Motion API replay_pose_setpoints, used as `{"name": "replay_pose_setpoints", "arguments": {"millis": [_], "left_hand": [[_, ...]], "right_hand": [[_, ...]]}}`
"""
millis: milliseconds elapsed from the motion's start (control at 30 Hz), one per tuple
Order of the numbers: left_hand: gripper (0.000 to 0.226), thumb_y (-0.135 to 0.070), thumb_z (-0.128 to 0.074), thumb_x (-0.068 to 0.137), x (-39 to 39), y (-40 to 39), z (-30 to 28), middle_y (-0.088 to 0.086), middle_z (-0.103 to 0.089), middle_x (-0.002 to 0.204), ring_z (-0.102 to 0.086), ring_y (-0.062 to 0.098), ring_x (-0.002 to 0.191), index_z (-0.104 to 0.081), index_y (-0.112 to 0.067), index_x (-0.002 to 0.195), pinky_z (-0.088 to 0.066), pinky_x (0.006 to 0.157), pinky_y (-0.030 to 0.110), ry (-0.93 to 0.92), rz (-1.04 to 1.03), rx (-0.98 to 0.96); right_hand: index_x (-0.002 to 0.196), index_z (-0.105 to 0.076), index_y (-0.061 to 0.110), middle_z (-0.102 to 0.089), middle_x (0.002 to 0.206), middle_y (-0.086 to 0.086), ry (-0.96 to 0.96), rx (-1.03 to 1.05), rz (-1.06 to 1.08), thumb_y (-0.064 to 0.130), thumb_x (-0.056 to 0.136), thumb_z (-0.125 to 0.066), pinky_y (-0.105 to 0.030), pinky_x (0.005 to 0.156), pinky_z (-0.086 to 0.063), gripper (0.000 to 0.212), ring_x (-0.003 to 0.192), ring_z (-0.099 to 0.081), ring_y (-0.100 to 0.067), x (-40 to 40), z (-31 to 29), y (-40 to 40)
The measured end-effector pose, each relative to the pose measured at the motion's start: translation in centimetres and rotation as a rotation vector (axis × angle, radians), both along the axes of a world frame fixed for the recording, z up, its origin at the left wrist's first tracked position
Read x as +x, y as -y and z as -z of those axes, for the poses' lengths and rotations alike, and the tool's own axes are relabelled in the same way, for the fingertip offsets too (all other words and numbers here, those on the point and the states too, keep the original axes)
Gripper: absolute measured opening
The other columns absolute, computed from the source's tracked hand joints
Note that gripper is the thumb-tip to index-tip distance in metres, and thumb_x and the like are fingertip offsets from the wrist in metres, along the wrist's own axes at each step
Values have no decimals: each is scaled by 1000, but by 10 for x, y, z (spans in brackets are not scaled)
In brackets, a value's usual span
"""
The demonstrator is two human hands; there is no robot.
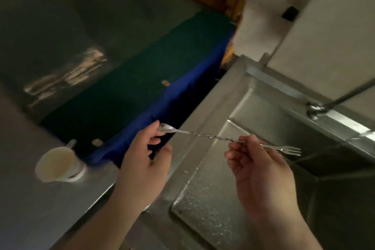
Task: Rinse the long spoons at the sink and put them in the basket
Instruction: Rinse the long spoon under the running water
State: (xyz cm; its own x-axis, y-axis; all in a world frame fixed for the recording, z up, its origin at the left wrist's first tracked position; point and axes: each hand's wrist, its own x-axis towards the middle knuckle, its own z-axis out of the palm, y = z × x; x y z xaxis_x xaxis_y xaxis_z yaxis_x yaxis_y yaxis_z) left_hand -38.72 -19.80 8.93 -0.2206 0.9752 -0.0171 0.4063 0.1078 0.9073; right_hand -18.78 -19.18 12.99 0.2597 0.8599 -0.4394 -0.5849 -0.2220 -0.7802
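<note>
A long steel spoon with a twisted stem, a small bowl at one end and a little fork at the other, is held level between both hands. My left hand pinches the bowl end over the sink's left edge. My right hand grips the stem near the fork end, which pokes out above the steel sink. The faucet reaches in from the right; no water is seen running. No basket is in view.
A white cup stands on the steel counter at the left. Behind it is a dark green surface with a blue edge. The sink's textured draining board lies under my hands. A pale wall rises behind the faucet.
</note>
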Motion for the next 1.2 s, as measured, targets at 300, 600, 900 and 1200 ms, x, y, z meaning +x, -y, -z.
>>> {"name": "replay_pose_setpoints", "arguments": {"millis": [300,600,900,1200], "left_hand": [[47,-39,-56,86,163,-28,14,-35,-56,113,-49,-20,107,-44,-48,131,-42,75,6,52,382,-85],[32,-29,-59,89,290,-43,43,-24,-66,100,-61,-10,95,-57,-40,119,-41,72,1,152,516,-101],[16,-8,-50,99,374,-85,48,-5,-75,81,-67,0,63,-59,-19,93,-48,54,12,466,486,-198],[19,-10,-53,99,375,-103,37,-1,-71,80,-61,6,60,-62,-22,86,-47,54,16,376,589,-89]], "right_hand": [[86,-68,4,-72,69,-11,-23,-76,374,17,100,-54,-25,52,-56,23,55,-67,-18,149,19,44],[83,-66,5,-68,66,-10,-260,-85,631,13,99,-53,-23,51,-55,21,56,-68,-18,241,60,75],[72,-48,10,-61,48,-5,-582,-268,606,20,102,-46,-18,44,-52,32,47,-66,-15,249,117,63],[66,-54,14,-51,54,0,330,-598,163,38,91,-58,-28,45,-38,35,46,-47,-18,227,131,25]]}}
